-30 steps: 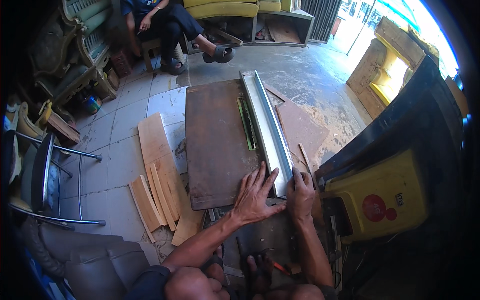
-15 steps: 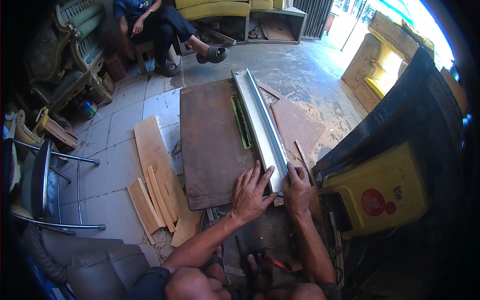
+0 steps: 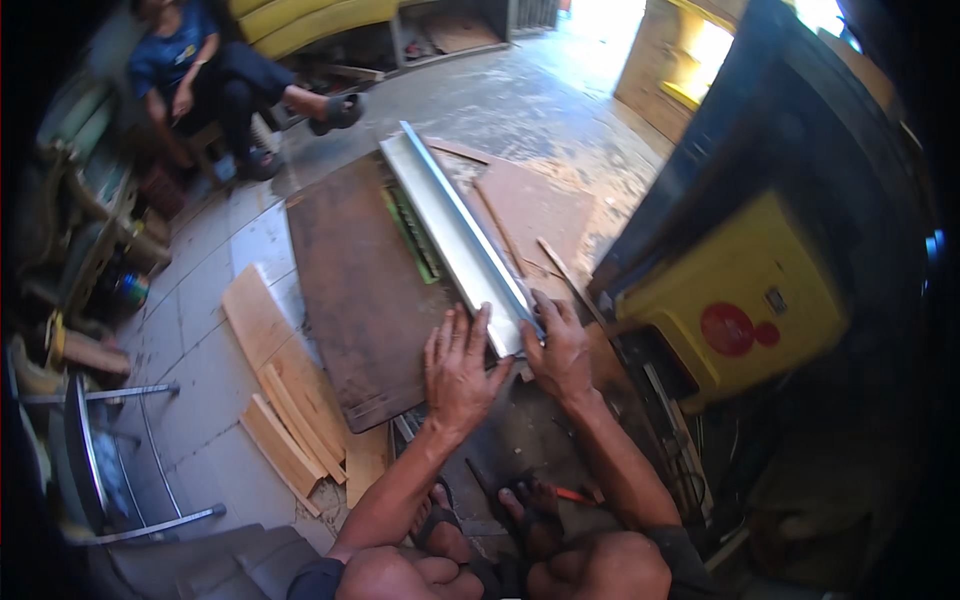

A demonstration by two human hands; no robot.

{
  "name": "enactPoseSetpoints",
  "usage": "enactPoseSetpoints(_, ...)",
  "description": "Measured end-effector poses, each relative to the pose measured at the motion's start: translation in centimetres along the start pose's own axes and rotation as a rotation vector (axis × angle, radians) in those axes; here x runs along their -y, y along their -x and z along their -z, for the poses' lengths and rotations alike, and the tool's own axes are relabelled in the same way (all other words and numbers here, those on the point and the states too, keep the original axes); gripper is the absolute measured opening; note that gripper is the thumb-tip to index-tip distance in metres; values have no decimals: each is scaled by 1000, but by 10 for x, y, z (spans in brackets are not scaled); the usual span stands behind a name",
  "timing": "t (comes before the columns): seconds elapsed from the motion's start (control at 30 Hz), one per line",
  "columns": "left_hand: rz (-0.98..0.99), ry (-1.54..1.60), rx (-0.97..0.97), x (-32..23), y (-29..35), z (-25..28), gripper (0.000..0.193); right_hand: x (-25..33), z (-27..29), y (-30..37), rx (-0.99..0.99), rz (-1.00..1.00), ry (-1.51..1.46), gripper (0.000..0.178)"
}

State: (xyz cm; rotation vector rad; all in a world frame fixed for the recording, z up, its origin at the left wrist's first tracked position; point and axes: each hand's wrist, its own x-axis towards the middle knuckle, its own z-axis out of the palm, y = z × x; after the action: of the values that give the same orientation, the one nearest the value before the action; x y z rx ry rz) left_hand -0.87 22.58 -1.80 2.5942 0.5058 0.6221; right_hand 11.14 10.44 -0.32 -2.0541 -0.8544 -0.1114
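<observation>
A long pale metal channel [image 3: 455, 235] with a raised right edge lies across a dark brown tabletop [image 3: 350, 270], beside a green-edged slot [image 3: 410, 232]. My left hand [image 3: 460, 370] rests at the near end of the channel. Its fingers are stretched out, the forefinger touching the channel's left side and the others over the tabletop. At the right side of the same end, my right hand [image 3: 562, 355] grips the raised edge between thumb and fingers.
Wooden offcuts [image 3: 290, 430] lie left of the tabletop. Thin strips [image 3: 500, 230] and a brown board [image 3: 540, 210] are on its right. A yellow plastic stool [image 3: 740, 300] lies tipped at right. A person [image 3: 200, 90] sits far left. A metal-legged chair [image 3: 85, 450] stands left.
The whole view has swung, shifting the scene leftward and tilting it. My hands remain at the channel's near end; the right hand's fingers lie further along its raised edge.
</observation>
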Motion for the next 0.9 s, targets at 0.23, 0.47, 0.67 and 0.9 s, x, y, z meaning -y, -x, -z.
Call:
enactPoseSetpoints(0.23, -47, -3, -5, 3, 1, 1, 87, -11, 21, 35, -42, -124, -100, 44)
enactPoseSetpoints(0.47, -40, 0, -10, 4, 3, 2, 87, -13, 12, 24, 26, -46, -69, 34)
enactPoseSetpoints(0.67, -24, 4, -3, 5, 3, 3, 87, -10, 7, 23, 8, -46, -86, 35)
enactPoseSetpoints(0.9, -26, 11, 11, 3, 2, 0, 88, -15, 6, 23, -32, -31, -102, 33)
